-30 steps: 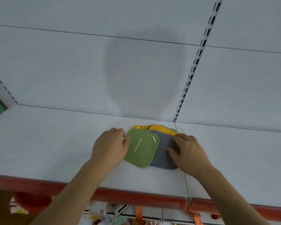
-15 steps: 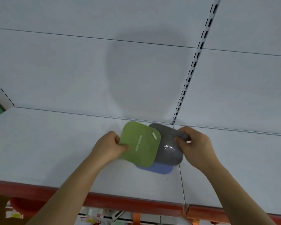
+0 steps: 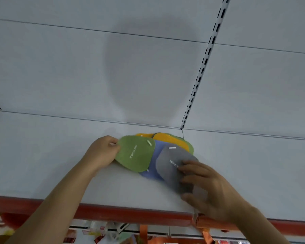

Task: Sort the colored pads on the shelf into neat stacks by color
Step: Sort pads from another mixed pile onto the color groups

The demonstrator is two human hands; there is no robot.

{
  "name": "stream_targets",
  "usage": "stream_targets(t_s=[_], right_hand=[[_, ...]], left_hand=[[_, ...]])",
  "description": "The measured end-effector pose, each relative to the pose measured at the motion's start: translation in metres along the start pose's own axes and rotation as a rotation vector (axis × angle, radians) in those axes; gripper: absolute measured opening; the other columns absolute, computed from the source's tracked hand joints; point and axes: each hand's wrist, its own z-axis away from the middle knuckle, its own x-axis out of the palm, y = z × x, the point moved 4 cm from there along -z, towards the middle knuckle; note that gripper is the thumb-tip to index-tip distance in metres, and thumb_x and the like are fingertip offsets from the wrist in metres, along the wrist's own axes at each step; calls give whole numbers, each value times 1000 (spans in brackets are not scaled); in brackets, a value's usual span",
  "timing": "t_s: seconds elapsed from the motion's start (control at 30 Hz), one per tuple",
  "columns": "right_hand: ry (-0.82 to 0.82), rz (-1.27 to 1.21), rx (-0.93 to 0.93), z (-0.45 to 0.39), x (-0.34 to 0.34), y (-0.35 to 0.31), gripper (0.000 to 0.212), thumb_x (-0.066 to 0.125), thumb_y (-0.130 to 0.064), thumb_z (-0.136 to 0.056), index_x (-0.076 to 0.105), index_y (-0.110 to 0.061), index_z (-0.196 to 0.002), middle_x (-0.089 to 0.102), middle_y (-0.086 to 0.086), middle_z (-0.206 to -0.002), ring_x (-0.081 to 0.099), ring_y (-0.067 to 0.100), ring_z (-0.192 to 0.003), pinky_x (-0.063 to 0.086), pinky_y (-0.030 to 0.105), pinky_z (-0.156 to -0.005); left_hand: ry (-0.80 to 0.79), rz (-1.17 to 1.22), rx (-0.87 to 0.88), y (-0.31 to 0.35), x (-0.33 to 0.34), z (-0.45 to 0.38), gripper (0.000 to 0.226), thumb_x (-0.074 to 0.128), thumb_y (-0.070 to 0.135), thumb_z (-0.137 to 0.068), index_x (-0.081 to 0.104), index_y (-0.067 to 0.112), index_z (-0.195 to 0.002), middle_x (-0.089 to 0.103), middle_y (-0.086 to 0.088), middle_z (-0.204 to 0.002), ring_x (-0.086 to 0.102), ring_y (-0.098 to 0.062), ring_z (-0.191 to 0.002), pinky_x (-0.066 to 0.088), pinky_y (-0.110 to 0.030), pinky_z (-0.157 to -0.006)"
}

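Two hands part a fanned pile of pads on the shelf point(image 3: 42, 155)
Left hand point(image 3: 102, 152) pinches the green pad point(image 3: 135, 154); right hand point(image 3: 208, 189) pinches the gray pad point(image 3: 169, 166) near the front edge

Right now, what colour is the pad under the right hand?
Grey, with white lettering: the grey pad under the right hand, head view.

green pad point(image 3: 135, 154) txt: white print "REMOVE ODOR", runs lengthwise along the pad, letters turned sideways to cam; last word small, bit blurry.
grey pad point(image 3: 173, 166) txt: white print starts "REMOVE", rest hidden under fingers of right hand point(image 3: 209, 189).
other pads: no txt readable.
goods below shelf point(image 3: 42, 155): print too blurred to read.
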Motion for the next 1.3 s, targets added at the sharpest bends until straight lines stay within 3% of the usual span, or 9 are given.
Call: stream_targets(t_s=[0.13, 0.23, 0.33, 0.47, 0.6, 0.8, 0.9, 1.07, 1.3], right_hand=[[253, 9, 332, -5, -20, 22, 24, 59, -41, -98, 75, -26, -108, 71, -15, -117, 66, 13, -116, 54, 32, -96], [84, 132, 600, -15, -6, 36, 43, 65, -51, -93, 67, -26, -128, 68, -10, -127, 59, 22, -122, 48, 33, -99], [-54, 113, 653, -23, 4, 41, 60, 73, -54, -84, 61, -28, -138, 64, -9, -118, 56, 21, -115, 46, 31, -95], [-141, -64, 731, -36, -1, 44, 36, 75, -54, -81, 67, -41, -114, 63, -16, -100, 61, 10, -97, 44, 26, -78], [-19, -169, 790, -54, -10, 38, 21, 74, -47, -86, 64, -30, -79, 65, -10, -75, 60, 11, -73, 43, 25, -62], [-198, -163, 784, -45, -13, 24, 9, 70, -26, -85, 62, -30, -82, 67, -5, -77, 62, 16, -73, 50, 33, -62], [-67, -176, 829, -26, -25, 21, 14, 67, -20, -87, 64, -32, -80, 68, -6, -72, 62, 17, -70, 51, 31, -62], [261, -462, 955, 13, -52, 3, 15, 68, -7, -93, 71, -22, -90, 75, 4, -78, 73, 28, -73, 63, 46, -66], [518, -460, 1038, 89, -83, -4, 20, 66, -11, -97, 68, -30, -105, 79, -6, -93, 76, 19, -87, 65, 50, -79]], left_hand=[[34, 110, -27, -4, 5, -5, 35, 65, 15, -93, 67, 18, -128, 72, -4, -112, 72, -23, -90, 61, -35, -66], [17, 168, -70, -6, 8, -3, 43, 69, 11, -92, 63, 16, -134, 69, -6, -119, 68, -20, -91, 53, -28, -57], [-43, 160, -66, -5, 10, 2, 27, 68, 5, -92, 72, 12, -117, 77, -4, -105, 72, -22, -92, 57, -31, -63], [-127, 84, -65, -5, 8, 6, 15, 68, 13, -91, 73, 17, -104, 77, -7, -101, 73, -26, -93, 57, -35, -73], [-150, 144, -72, 3, 6, 3, 26, 69, 40, -95, 79, 16, -100, 83, -2, -96, 79, -25, -93, 60, -40, -86], [-222, 34, -1, 2, 12, 2, 12, 72, 18, -91, 74, 16, -103, 80, -9, -100, 78, -26, -93, 63, -41, -80], [-249, 48, 57, 7, 11, 5, 12, 70, 19, -87, 75, 15, -97, 80, -10, -97, 77, -29, -93, 56, -34, -72], [-319, 291, 225, 40, 17, 18, 31, 60, 3, -101, 73, 24, -120, 81, 4, -112, 75, -18, -108, 57, -45, -101], [-529, 302, 424, 98, 78, 54, 33, 64, 2, -101, 67, 19, -130, 79, -1, -118, 74, -22, -114, 58, -40, -100]])
